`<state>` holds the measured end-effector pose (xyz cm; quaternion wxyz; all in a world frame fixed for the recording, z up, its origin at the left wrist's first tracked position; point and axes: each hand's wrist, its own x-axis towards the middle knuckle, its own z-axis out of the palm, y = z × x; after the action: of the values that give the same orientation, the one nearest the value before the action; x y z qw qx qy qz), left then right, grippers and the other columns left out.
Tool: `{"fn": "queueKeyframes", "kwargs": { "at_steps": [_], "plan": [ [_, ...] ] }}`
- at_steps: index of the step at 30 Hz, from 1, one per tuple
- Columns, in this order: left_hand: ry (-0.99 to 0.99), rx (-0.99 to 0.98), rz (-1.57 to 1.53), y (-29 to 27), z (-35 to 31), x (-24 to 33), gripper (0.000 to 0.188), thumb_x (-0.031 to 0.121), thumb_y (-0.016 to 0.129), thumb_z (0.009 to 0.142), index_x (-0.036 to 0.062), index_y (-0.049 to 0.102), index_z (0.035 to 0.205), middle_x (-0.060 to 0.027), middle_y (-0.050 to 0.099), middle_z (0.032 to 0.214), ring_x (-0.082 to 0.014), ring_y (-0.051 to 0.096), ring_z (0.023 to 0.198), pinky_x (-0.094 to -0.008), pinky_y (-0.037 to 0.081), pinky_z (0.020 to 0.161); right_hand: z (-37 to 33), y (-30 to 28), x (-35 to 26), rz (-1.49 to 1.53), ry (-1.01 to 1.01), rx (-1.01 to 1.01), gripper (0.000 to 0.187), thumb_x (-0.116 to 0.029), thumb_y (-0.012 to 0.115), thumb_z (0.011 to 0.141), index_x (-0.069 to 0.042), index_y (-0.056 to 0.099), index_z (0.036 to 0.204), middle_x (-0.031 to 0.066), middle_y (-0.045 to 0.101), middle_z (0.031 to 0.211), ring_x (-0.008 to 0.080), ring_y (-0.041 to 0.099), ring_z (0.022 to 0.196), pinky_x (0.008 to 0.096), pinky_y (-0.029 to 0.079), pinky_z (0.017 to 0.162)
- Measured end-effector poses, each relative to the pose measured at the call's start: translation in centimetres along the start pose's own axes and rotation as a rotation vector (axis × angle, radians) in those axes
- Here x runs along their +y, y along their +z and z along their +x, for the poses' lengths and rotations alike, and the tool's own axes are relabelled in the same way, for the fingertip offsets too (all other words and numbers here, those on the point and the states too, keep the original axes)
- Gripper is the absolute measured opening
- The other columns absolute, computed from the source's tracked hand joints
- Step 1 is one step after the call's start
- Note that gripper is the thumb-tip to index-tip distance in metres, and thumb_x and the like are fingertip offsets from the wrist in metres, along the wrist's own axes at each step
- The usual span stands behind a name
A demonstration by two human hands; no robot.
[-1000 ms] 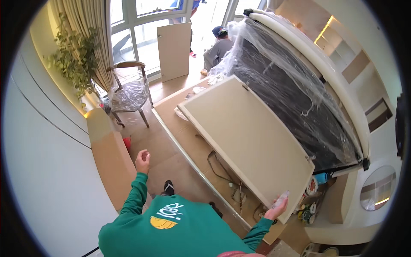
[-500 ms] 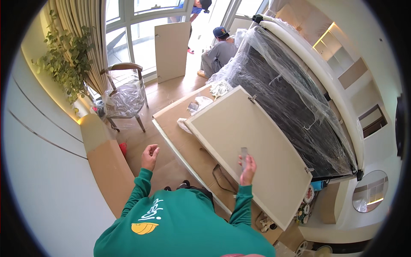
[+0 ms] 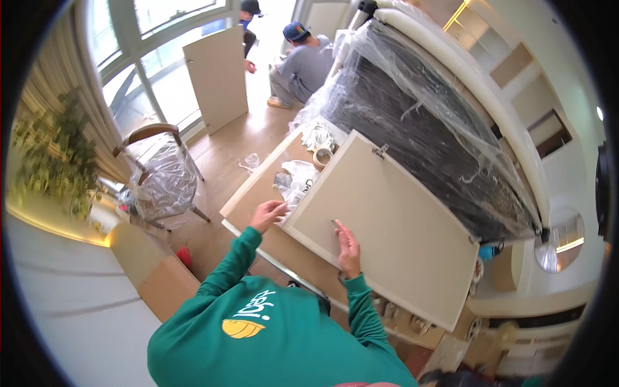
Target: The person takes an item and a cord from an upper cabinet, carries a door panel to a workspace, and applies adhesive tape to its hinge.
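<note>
My right hand [image 3: 349,251] is over the near part of a beige cabinet door panel [image 3: 393,238], its fingers closed on a small flat metal scraper [image 3: 336,224]. The scraper shows almost edge-on, so little of it can be made out. Beside the panel's left corner, my left hand [image 3: 265,217] reaches over the worktable with fingers stretched forward. Its fingertips are next to a crumpled white plastic bag [image 3: 298,177]; whether they touch it I cannot tell. Metal hinges [image 3: 380,151] are fixed along the panel's far edge.
The panel rests on a cardboard-covered table [image 3: 248,193] with a tape roll [image 3: 322,157]. A plastic-wrapped chair [image 3: 164,180] stands left. Two other people are near the windows, one crouching [image 3: 303,61], beside an upright panel [image 3: 218,80]. Large plastic-covered furniture [image 3: 419,122] fills the far right.
My left hand has moved right and forward, from beside the table to the bag. My right hand has shifted left and turned the scraper edge-on. The view has swung.
</note>
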<state>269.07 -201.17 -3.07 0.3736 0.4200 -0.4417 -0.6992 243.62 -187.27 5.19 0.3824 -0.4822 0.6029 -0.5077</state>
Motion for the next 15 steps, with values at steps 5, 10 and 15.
{"fn": "queueKeyframes", "kwargs": {
  "at_steps": [5,10,15],
  "plan": [
    [-0.243,-0.370,0.018,2.7,9.4,2.0,0.037,0.037,0.070,0.092,0.0037,0.068,0.106,-0.0047,0.070,0.087,-0.0097,0.066,0.072,-0.0257,0.054,0.063,-0.1,0.6,-0.1,0.137,0.205,0.340,0.041,-0.027,0.046,0.105,0.001,0.055,0.134,0.0054,0.066,0.119,0.0135,0.063,0.107,0.0239,0.045,0.082],
    [-0.228,-0.487,0.096,4.1,16.3,2.0,0.035,0.036,0.076,0.086,0.0020,0.070,0.084,-0.0044,0.068,0.071,-0.0102,0.063,0.053,-0.0239,0.052,0.048,-1.1,3.6,-2.7,0.241,0.266,0.577,0.040,-0.028,0.045,0.105,0.000,0.056,0.131,0.0078,0.066,0.119,0.0156,0.065,0.107,0.0279,0.049,0.080],
    [-0.227,-0.490,0.191,5.1,20.9,3.4,0.040,0.039,0.075,0.085,0.0005,0.068,0.077,-0.0055,0.066,0.066,-0.0121,0.064,0.053,-0.0256,0.052,0.047,-4.0,8.1,-4.0,0.341,0.266,0.684,0.039,-0.027,0.043,0.105,0.000,0.054,0.130,0.0098,0.066,0.117,0.0196,0.066,0.104,0.0293,0.051,0.078]
  ]
}}
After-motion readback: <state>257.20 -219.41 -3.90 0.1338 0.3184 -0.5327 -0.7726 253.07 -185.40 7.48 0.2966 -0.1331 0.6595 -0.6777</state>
